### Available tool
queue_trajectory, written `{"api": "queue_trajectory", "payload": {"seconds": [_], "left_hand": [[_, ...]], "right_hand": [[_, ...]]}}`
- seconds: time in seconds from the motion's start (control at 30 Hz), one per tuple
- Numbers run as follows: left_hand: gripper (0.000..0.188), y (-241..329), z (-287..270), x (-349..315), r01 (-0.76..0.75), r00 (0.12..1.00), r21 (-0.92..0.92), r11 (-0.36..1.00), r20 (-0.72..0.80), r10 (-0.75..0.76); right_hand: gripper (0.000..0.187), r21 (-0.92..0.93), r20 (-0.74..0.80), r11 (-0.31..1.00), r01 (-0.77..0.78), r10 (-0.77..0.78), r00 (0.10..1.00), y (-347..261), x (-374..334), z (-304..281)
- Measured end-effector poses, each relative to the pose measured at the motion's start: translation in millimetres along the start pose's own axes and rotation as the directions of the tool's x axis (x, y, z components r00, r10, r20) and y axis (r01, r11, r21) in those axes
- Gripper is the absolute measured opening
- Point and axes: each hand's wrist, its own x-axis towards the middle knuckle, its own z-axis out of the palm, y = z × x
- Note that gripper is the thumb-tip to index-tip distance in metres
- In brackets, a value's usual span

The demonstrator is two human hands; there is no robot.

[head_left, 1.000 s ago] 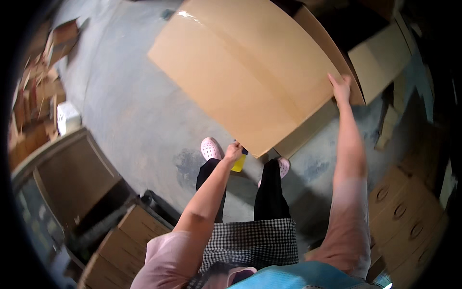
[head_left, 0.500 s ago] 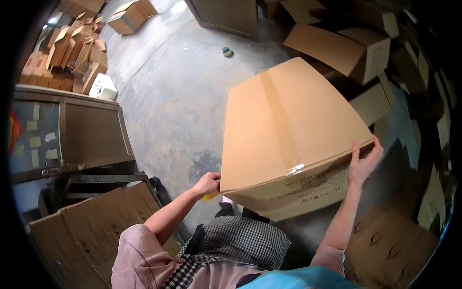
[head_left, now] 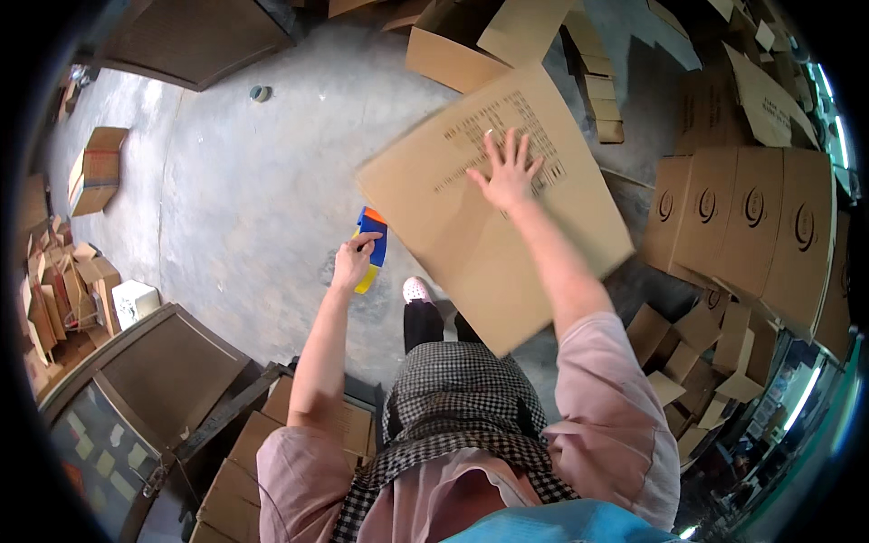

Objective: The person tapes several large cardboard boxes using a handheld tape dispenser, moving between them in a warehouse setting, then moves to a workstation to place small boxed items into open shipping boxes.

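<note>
A large brown cardboard box [head_left: 471, 244] stands in front of me at a slant, a broad face with dark printing turned up. My right hand [head_left: 510, 181] lies on that face with its fingers spread, close to the printed lines. To the left of the box, apart from it, my left hand [head_left: 351, 262] is closed on a tape dispenser [head_left: 374, 242] in blue, yellow and orange. Part of the dispenser is hidden behind the fingers. Below the box's left side a pink shoe [head_left: 415, 290] shows on the floor.
An open carton [head_left: 457, 59] sits just beyond the box. Printed cartons [head_left: 738, 208] stand on the right, with loose open boxes [head_left: 697, 348] below them. A tape roll [head_left: 260, 93] lies on the grey floor [head_left: 244, 181]. At lower left are a brown door panel [head_left: 172, 371] and flattened cardboard [head_left: 244, 462].
The box has been turned over: a printed face replaces the taped one. My right hand went from its edge to flat on top. My left hand, with the dispenser, is off its corner.
</note>
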Motion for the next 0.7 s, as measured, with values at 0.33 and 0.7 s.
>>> {"api": "queue_trajectory", "payload": {"seconds": [0.33,0.7], "left_hand": [[0.062,63,-35,-92,-0.032,0.985,-0.465,0.885,-0.164,-0.051],[0.063,153,-68,-85,-0.086,0.951,-0.491,0.867,0.218,0.218]], "right_hand": [[0.068,0.12,0.012,0.979,-0.163,0.162,0.987,-7,8,5],[0.033,0.678,0.439,-0.451,-0.58,-0.384,0.813,-71,-54,-142]]}}
